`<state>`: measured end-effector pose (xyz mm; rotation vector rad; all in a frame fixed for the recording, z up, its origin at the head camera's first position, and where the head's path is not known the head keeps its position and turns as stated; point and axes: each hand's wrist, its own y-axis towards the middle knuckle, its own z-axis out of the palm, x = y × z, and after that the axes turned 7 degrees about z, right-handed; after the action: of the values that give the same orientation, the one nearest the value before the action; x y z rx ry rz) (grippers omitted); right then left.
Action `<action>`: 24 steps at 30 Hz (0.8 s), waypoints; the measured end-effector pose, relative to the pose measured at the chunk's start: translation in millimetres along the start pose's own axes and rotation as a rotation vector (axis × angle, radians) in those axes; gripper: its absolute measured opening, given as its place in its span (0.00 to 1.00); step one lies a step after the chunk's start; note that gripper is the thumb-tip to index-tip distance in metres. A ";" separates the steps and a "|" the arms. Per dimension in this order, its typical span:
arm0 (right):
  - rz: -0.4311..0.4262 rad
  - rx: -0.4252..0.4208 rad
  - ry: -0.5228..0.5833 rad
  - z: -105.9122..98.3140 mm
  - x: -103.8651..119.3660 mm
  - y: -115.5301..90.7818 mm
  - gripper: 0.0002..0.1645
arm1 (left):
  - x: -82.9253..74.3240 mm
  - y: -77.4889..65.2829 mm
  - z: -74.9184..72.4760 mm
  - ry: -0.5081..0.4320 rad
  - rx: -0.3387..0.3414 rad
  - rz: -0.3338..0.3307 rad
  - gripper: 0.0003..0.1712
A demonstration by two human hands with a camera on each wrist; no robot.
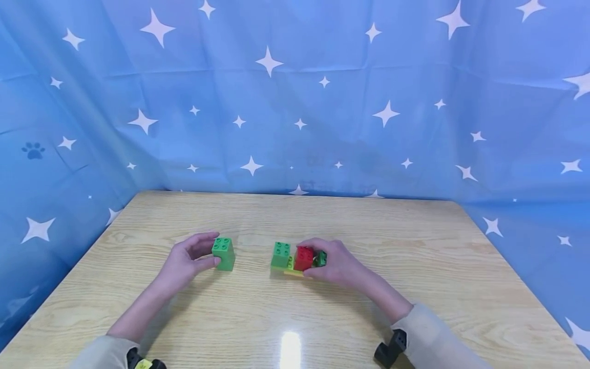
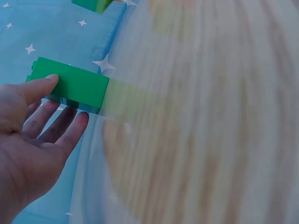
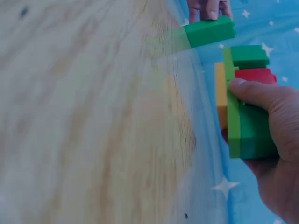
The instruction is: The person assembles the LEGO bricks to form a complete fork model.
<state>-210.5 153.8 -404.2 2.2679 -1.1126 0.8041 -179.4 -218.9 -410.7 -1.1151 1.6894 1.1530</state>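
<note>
My left hand pinches a tall green toy building brick between thumb and fingers, studs upward, at the left of the table's middle. In the left wrist view the thumb lies on one flat side of this green block. To its right, my right hand grips a joined group of bricks by its right part. A long lime-green base carries a green brick at its left end, a red brick in the middle and another green brick partly behind my hand. A yellow-orange brick sits under the base.
Both hands work over a light wood-grain table. A blue curtain with white stars hangs along its back and sides. Dark wrist devices sit at the light sleeves. A bright light reflection shows at the table's front.
</note>
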 end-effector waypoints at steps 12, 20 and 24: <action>-0.020 -0.079 0.033 -5.5 11.3 -0.5 0.34 | 1.2 6.9 17.4 0.011 -0.026 0.003 0.27; -0.074 -0.138 0.088 -1.3 21.5 6.4 0.32 | -0.4 6.8 40.7 -0.033 0.030 0.018 0.24; -0.091 -0.177 0.112 -0.3 25.0 9.0 0.33 | -2.2 8.5 52.5 -0.077 0.066 0.025 0.23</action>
<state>-205.6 135.7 -385.3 2.0845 -0.9819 0.7556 -180.1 -166.7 -420.9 -0.9985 1.6743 1.1332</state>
